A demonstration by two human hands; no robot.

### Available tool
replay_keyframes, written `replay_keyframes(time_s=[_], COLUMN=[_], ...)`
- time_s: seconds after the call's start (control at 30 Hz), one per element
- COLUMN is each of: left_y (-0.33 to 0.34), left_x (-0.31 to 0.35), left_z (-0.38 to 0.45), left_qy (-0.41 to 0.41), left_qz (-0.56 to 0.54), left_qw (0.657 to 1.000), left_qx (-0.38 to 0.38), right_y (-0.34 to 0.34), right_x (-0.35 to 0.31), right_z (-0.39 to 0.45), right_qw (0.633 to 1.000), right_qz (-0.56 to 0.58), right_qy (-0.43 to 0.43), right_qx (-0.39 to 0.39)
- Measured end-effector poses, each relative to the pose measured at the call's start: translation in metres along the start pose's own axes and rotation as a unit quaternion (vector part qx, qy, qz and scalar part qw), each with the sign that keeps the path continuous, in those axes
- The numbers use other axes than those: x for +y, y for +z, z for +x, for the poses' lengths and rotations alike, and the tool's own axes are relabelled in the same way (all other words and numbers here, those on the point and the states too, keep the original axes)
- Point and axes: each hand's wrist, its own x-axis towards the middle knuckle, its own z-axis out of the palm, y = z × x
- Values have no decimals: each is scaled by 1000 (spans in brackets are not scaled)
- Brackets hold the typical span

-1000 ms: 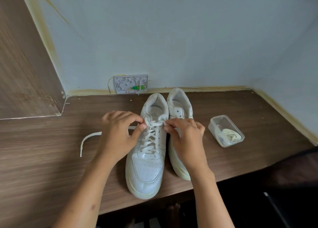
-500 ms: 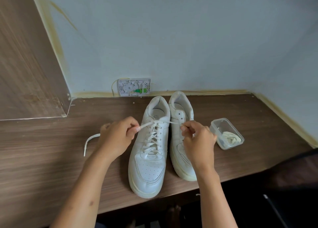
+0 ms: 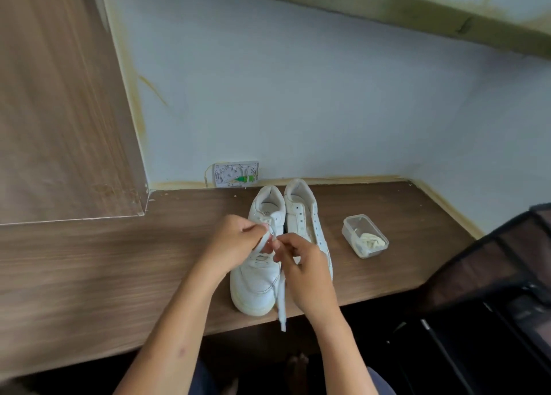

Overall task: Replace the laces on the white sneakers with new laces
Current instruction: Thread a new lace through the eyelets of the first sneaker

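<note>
Two white sneakers [image 3: 280, 245] stand side by side near the tabletop's [image 3: 89, 275] front edge. Above the left sneaker, the left hand [image 3: 232, 242] and right hand [image 3: 304, 272] each pinch the white lace [image 3: 281, 302], whose free end hangs past that edge. A clear container [image 3: 365, 236] holding pale laces sits toward the right edge. No writing is legible.

Two white low-top leather sneakers stand side by side on a brown wooden desk, toes toward the viewer. The left sneaker [image 3: 256, 281] carries a flat white lace [image 3: 281, 299] whose end hangs past the desk edge. The right sneaker [image 3: 301, 215] shows bare eyelets.
</note>
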Motion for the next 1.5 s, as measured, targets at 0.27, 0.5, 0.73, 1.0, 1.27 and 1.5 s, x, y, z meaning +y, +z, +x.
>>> replay_keyframes(time_s=[0.27, 0.5, 0.73, 1.0, 1.27, 1.5], left_y=[-7, -12, -26, -27, -20, 0], left_x=[23, 53, 68, 90, 74, 17], left_z=[-38, -57, -44, -8, 51, 106], left_qy=[9, 35, 94, 132, 178, 135], left_qz=[-49, -80, 71, 66, -143, -162], left_qw=[999, 996, 993, 989, 971, 970], left_qx=[-16, -19, 19, 20, 65, 124], right_y=[-6, -16, -39, -27, -20, 1], right_x=[-36, -60, -67, -58, -35, 14], right_z=[-29, -40, -22, 34, 108, 149], right_qw=[992, 979, 983, 995, 963, 953], right_qz=[-91, -124, -27, 91, 266, 279], right_qy=[-72, -151, -131, -18, 28, 89], right_qx=[40, 55, 125, -41, 45, 84])
